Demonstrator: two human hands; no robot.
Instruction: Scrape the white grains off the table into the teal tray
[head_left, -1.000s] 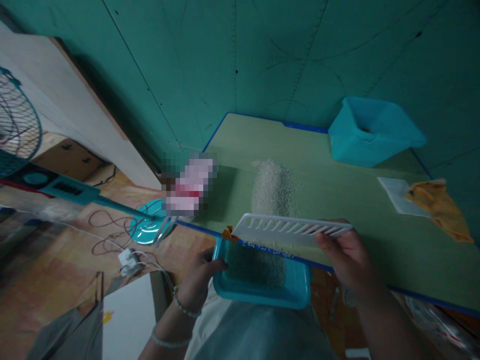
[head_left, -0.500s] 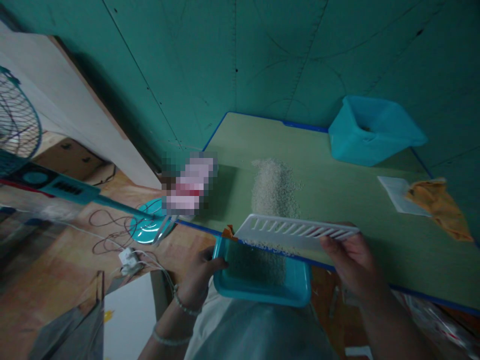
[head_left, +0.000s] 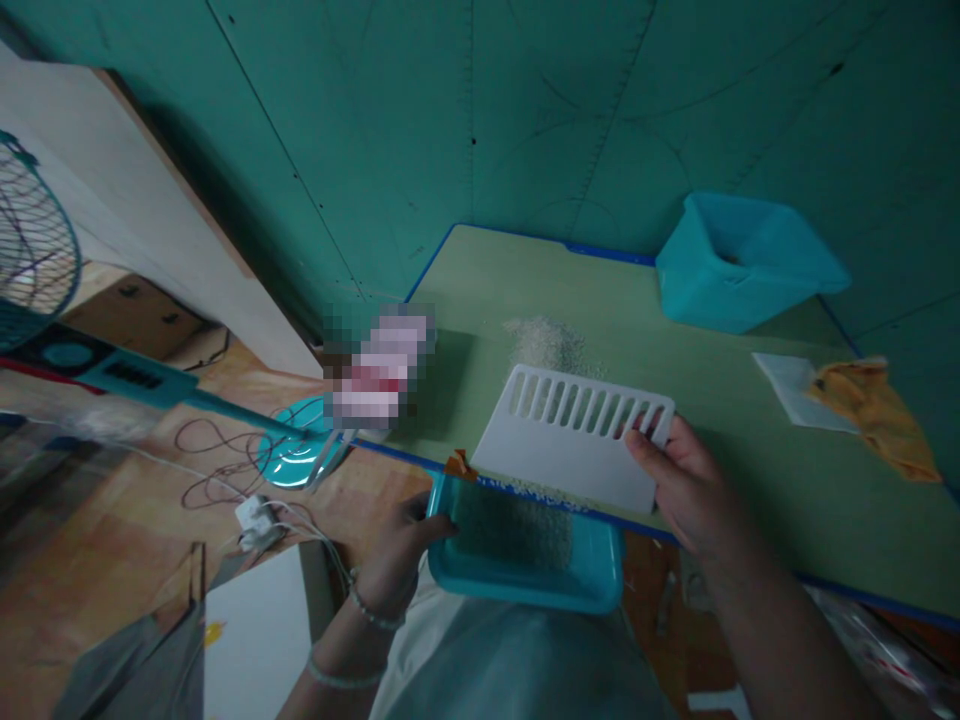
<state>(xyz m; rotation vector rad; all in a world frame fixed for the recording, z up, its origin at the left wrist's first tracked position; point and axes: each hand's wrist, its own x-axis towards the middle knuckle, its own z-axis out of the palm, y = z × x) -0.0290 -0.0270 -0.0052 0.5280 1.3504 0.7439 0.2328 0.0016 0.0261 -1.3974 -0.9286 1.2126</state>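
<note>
A white flat plastic plate with a row of slots point(head_left: 566, 455) is gripped at its right end by my right hand point(head_left: 690, 480). It leans over the table's near edge, its slotted side toward the wall. Behind the plate lies a heap of pale small grains point(head_left: 547, 342), partly covered by it. More grains line the edge below the plate. Under that edge is a teal plastic tub point(head_left: 517, 590) with grains in it. My left hand point(head_left: 412, 545) pinches the tub's left rim, thumb inside.
The green table point(head_left: 480, 270) stands against a green wall. At its back right is a turquoise bin point(head_left: 750, 270). An orange cloth point(head_left: 877, 410) lies over a white sheet point(head_left: 799, 390). Left are a blurred-out pink item point(head_left: 386, 365), a fan point(head_left: 34, 235) and a power strip with cords point(head_left: 256, 520).
The slotted plate has tipped from nearly edge-on to flatter, its slotted side now higher up over the heap. Less of the heap shows. My left hand and the tub have stayed put.
</note>
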